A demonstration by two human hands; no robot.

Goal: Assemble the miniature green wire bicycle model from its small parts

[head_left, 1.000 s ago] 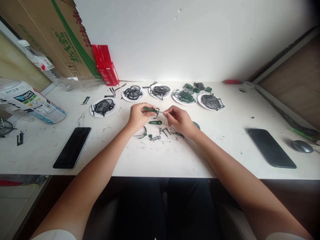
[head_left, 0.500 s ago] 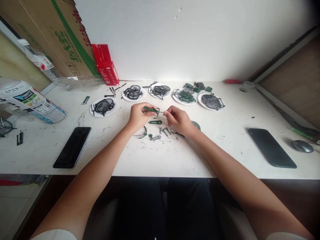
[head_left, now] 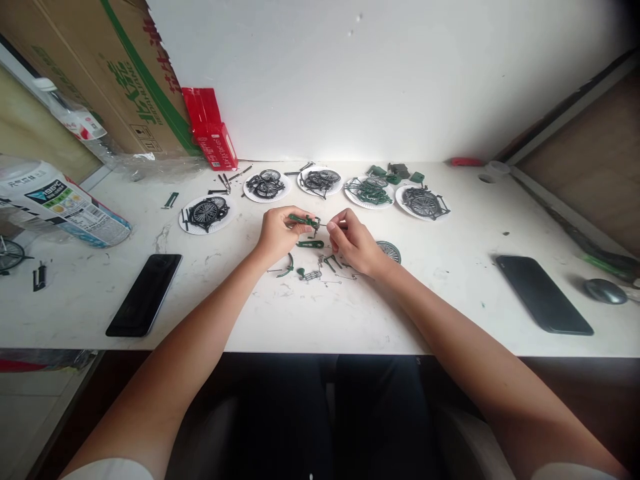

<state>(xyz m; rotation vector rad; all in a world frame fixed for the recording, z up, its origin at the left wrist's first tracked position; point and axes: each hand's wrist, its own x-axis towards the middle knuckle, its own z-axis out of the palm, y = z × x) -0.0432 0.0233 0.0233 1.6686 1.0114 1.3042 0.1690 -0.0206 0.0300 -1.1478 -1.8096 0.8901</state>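
Observation:
Pinched between the fingers of my left hand [head_left: 276,230] is a green toy bicycle part [head_left: 302,219], held just above the table. My right hand [head_left: 356,241] is closed on a thin rod-like tool [head_left: 323,225], its tip reaching the green part's right end; the tool's other end is mostly hidden by the fingers. Below the hands lie a green chain guard [head_left: 310,245], a curved green mudguard [head_left: 289,267], a small grey rack [head_left: 313,275] and several tiny pieces. A spoked wheel [head_left: 390,251] lies beside my right wrist, partly covered.
Paper plates with bicycle parts stand in a row behind, one [head_left: 204,230] at left, another [head_left: 423,215] at right. A black phone [head_left: 144,295] lies left, a dark flat slab [head_left: 544,295] and a mouse [head_left: 605,291] right. A red box [head_left: 213,137] stands at the back.
My right hand has shifted slightly, with its fingers lifted a little, and more of the wheel shows beside the wrist. My left hand keeps its hold on the green part.

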